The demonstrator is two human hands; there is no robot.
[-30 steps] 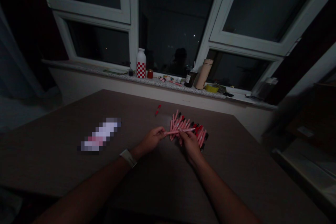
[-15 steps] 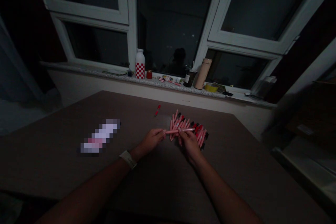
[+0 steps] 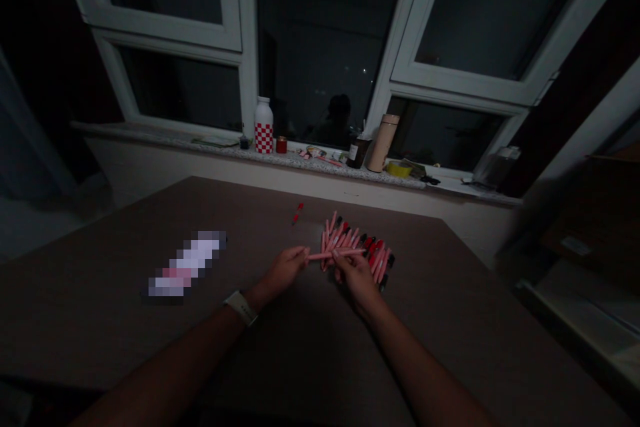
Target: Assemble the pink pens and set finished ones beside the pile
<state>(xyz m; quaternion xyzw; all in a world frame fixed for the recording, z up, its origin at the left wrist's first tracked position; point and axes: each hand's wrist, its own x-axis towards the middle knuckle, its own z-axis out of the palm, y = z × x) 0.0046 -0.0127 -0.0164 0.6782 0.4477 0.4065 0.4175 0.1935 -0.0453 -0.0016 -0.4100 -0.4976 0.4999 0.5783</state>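
A slim pink pen lies nearly level between my two hands above the table. My left hand pinches its left end between thumb and fingertips. Closed around the pen further right is my right hand, with the pen's other end sticking out past the fingers. Just behind and to the right lies a pile of pink pens, mixed with red and black capped ends; my right hand hides part of it. A single red pen rests apart, beyond my left hand.
A pixelated long object lies on the brown table at left. Along the windowsill stand a red-checked white bottle, a small red jar, a dark cup, a tan flask and a yellow roll.
Both hands keep hold of the pink pen, which looks slightly turned, its right end less shiny. The whole view has shifted a little.
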